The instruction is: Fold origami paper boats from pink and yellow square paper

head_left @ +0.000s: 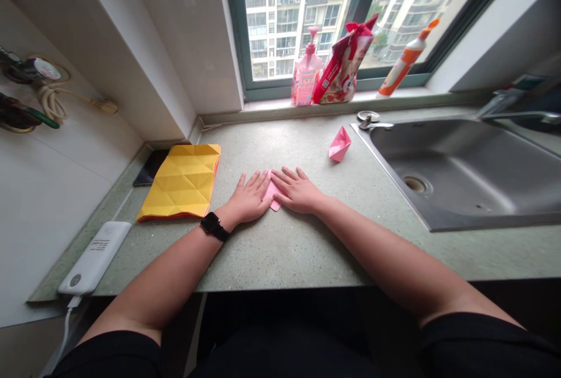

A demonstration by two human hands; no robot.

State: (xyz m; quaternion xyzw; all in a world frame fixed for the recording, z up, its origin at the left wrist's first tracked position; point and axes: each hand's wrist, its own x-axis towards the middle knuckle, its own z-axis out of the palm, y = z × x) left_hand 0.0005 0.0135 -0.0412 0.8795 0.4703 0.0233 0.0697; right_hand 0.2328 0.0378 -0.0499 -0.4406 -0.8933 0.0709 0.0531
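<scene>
A small folded piece of pink paper [272, 189] lies on the speckled countertop [280, 255] in front of me. From the left, my left hand [250, 198] lies flat with fingers stretched out, its fingertips and thumb pressing on the paper's edge. My right hand [298, 192] rests flat on the other side, fingers spread, touching the paper too. Both hands cover parts of the paper, so its full outline is hidden. Farther back to the right stands a folded pink origami piece [339, 145].
Creased yellow paper sheets [182, 182] lie at left, partly over a dark flat object [151, 167]. A white power bank [94, 256] with a cable sits near the front left edge. At right is a steel sink [473, 173]. A pump bottle [305, 74], red bag [344, 68] and orange-white bottle [405, 62] line the windowsill.
</scene>
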